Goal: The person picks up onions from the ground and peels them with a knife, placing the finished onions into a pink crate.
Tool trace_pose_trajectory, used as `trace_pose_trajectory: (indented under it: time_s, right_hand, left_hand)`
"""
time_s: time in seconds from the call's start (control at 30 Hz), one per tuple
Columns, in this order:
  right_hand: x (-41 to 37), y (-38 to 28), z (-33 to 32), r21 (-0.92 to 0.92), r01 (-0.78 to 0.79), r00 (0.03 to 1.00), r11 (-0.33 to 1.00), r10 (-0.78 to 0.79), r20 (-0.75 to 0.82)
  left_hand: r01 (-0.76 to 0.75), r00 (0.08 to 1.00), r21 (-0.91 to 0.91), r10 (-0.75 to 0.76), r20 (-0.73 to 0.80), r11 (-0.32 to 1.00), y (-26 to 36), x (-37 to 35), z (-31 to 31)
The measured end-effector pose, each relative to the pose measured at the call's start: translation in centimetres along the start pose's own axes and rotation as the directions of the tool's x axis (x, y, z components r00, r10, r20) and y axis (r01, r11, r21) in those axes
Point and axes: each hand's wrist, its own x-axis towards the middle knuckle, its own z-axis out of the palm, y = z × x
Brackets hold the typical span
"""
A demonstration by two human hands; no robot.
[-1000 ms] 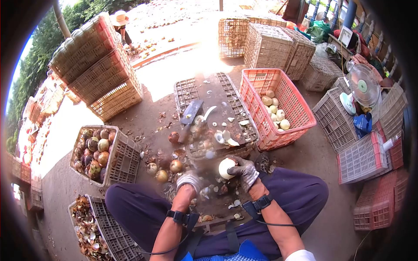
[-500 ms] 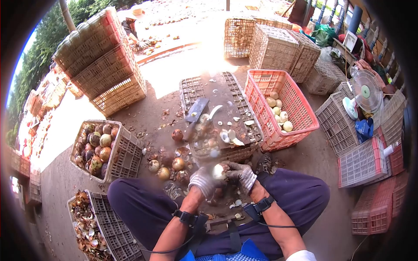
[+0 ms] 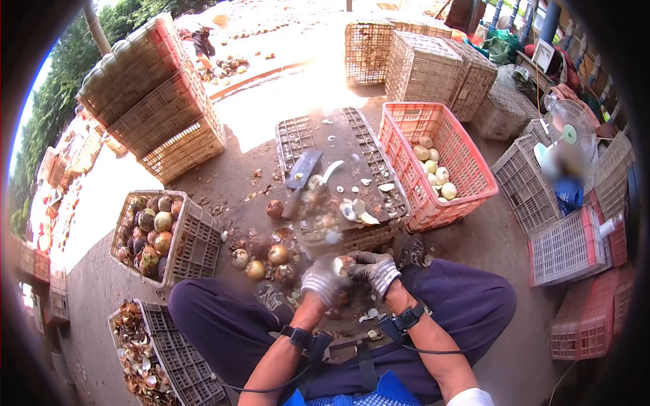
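A partly peeled onion [image 3: 343,266], white with brown skin on one side, is held between my two gloved hands. My left hand [image 3: 321,279] closes round its left side. From the right, the bent fingers of my right hand [image 3: 376,271] grip its skin. Just beyond them, a board [image 3: 349,166] lies on an upturned crate. On it rest a cleaver [image 3: 306,167] and white onion scraps [image 3: 355,208]. Loose unpeeled onions [image 3: 278,254] lie on the ground left of my hands.
A red crate [image 3: 467,159] of peeled onions stands at the right, a crate [image 3: 201,233] of unpeeled onions at the left. A skin-filled crate [image 3: 181,355] sits by my left knee. Stacked crates [image 3: 152,88], a fan [image 3: 572,135] and another person [image 3: 203,40] are farther off.
The onion has turned between my hands, so more brown skin faces me. My right hand has shifted slightly over it. The whole view has moved a little.
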Motion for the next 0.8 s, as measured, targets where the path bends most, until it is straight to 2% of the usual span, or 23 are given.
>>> trace_pose_trajectory:
  time_s: [0.1, 0.2, 0.3, 0.4, 0.47, 0.53, 0.63, 0.67, 0.73, 0.8]
  right_hand:
    - [0.8, 1.3, -0.8, 0.153, -0.031, 1.000, 0.988, 0.029, 0.010]
    - [0.7, 0.2, -0.7, 0.127, -0.046, 0.998, 0.991, 0.052, -0.044]
    - [1.0, 0.3, -0.6, 0.102, -0.001, 0.998, 0.995, 0.007, -0.062]
    - [1.2, 0.5, -0.7, 0.026, 0.042, 0.997, 0.999, -0.040, -0.059]
    - [1.2, 0.8, -1.6, -0.152, 0.332, 0.943, 0.931, -0.333, 0.022]
    - [0.8, 0.5, -2.0, -0.244, 0.470, 0.881, 0.848, -0.468, 0.068]
    - [1.5, 1.9, -3.3, -0.333, 0.488, 0.858, 0.807, -0.513, 0.014]
    - [4.5, 6.4, -5.5, -0.392, 0.496, 0.839, 0.775, -0.544, -0.014]
    - [5.5, 8.0, -6.2, -0.399, 0.479, 0.837, 0.782, -0.544, -0.062]
    - [5.7, 8.6, -6.6, -0.302, 0.441, 0.870, 0.845, -0.486, -0.088]
  left_hand:
    - [-0.036, 0.999, -0.041, 0.037, 0.033, 0.999, -1.0, 0.4, 0.3]
    - [-0.121, 0.993, -0.107, 0.118, -0.030, 0.987, -3.0, 0.8, 1.2]
    - [-0.176, 0.980, -0.262, 0.144, -0.136, 0.949, -0.9, -0.5, 0.2]
    - [-0.156, 0.982, -0.230, 0.126, -0.138, 0.961, -0.7, -0.7, 0.1]
    - [-0.151, 0.985, -0.305, 0.118, -0.123, 0.940, -1.2, -0.8, 0.5]
    - [-0.139, 0.988, -0.358, 0.106, -0.110, 0.923, -0.6, -1.1, 0.5]
    - [-0.110, 0.994, -0.448, 0.090, -0.066, 0.887, 1.0, -1.6, -0.1]
    - [-0.094, 0.995, -0.508, 0.089, -0.033, 0.856, 0.0, -1.1, 0.0]
    - [-0.075, 0.996, -0.603, 0.090, -0.006, 0.795, -0.4, -0.9, 0.0]
    - [-0.078, 0.996, -0.674, 0.090, -0.017, 0.735, 0.0, -1.0, -0.3]
